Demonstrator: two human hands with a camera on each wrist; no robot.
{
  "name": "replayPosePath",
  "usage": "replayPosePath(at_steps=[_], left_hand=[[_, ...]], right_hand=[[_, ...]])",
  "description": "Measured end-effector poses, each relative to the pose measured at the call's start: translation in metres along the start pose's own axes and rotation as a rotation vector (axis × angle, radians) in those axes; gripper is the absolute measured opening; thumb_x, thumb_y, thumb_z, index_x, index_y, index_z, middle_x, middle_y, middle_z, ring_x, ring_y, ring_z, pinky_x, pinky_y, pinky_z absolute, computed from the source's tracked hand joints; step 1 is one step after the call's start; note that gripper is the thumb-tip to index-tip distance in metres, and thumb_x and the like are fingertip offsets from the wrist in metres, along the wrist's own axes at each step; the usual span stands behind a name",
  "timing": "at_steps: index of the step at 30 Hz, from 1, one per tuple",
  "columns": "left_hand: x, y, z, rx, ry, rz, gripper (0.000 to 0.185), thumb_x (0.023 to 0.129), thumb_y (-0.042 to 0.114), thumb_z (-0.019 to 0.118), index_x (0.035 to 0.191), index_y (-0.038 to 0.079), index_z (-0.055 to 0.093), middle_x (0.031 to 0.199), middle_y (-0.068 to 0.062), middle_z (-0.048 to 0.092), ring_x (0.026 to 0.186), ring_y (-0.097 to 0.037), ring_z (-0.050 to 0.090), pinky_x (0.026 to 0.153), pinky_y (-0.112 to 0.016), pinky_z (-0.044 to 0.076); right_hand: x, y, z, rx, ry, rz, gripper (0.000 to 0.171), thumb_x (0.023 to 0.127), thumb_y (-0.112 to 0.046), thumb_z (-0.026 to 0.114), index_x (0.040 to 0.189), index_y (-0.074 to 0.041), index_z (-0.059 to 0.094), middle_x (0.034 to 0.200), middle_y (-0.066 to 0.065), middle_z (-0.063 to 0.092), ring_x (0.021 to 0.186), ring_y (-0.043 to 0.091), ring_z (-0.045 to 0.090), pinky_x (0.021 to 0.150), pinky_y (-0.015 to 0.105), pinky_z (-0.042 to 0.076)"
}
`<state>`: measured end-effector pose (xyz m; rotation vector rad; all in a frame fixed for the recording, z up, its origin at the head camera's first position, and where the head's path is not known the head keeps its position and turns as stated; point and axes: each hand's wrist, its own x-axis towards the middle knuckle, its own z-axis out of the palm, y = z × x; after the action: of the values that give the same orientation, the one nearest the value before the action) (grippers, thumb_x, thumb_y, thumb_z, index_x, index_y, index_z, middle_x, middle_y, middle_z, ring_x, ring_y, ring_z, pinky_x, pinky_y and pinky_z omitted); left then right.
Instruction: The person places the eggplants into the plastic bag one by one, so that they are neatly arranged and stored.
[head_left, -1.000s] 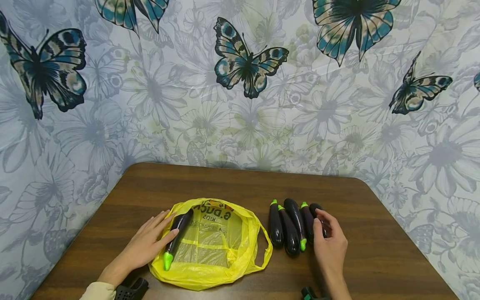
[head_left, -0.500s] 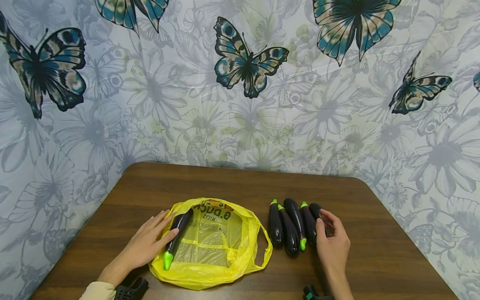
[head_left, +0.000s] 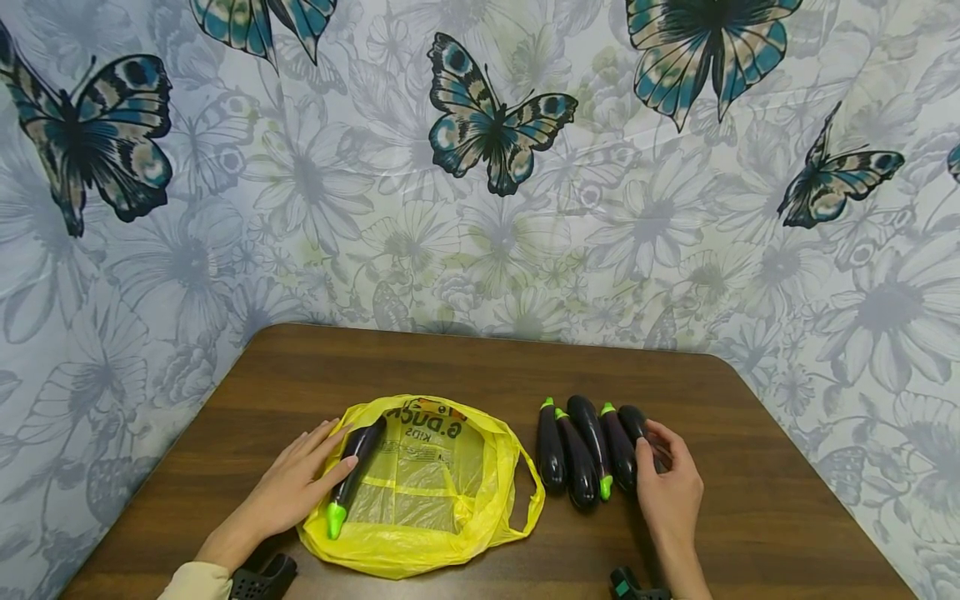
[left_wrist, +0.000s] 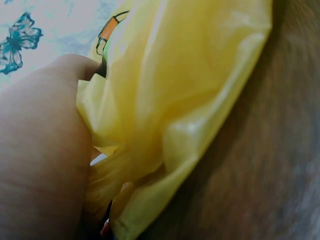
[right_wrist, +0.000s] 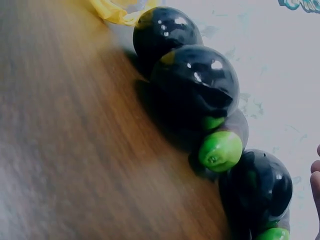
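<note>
Right grip [head_left: 667, 492]: fingers curled over the rightmost eggplant [head_left: 636, 427] in the row of five eggplants [head_left: 585, 450], thumb against the next eggplant over. Left grip [head_left: 296, 483]: fingers straight and spread, resting flat on the lone eggplant [head_left: 352, 471] that lies on the yellow bag [head_left: 435, 492], thumb along its side.

Diff vs 1.0 s ago: right grip has slid slightly right and toward the near edge, now uncovering more of the rightmost eggplant's top end. Left grip, lone eggplant and bag unchanged. Row of eggplants hasn't shifted.

Layout: bag lies flat on the brown surface [head_left: 750, 517], left of centre, lone eggplant at its left edge with green stem end pointing to the near edge. Row sits just right of the bag, eggplants touching side by side, apart from the bag handle.

View deltas:
- Left wrist view: only palm [left_wrist: 40, 165] pressed into crumpled bag plastic [left_wrist: 190, 100]; eggplant not visible there.
- Right wrist view: low angle along the row, glossy rounded ends and two green stem caps [right_wrist: 220, 150] close up, bag corner [right_wrist: 117, 11] behind. Only a fingertip at the right edge, so the grip itself reads from the head view only.
</note>
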<state>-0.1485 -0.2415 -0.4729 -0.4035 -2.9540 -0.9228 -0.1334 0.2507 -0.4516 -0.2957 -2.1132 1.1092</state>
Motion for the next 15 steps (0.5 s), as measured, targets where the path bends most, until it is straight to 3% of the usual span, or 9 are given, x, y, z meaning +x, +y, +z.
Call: replayPosePath(at_steps=[15], left_hand=[[0.0000, 0.0008, -0.0004, 0.004, 0.006, -0.003, 0.070, 0.106, 0.059, 0.046, 0.160, 0.013, 0.042, 0.167, -0.022, 0.029, 0.154, -0.048, 0.022, 0.119, -0.073, 0.015]], right_hand=[[0.0022, 0.0076, -0.0018, -0.013, -0.028, 0.056, 0.031, 0.101, -0.015, 0.064, 0.131, -0.009, 0.068, 0.123, 0.016, 0.071, 0.094, -0.014, 0.054, 0.083, 0.005, 0.043]])
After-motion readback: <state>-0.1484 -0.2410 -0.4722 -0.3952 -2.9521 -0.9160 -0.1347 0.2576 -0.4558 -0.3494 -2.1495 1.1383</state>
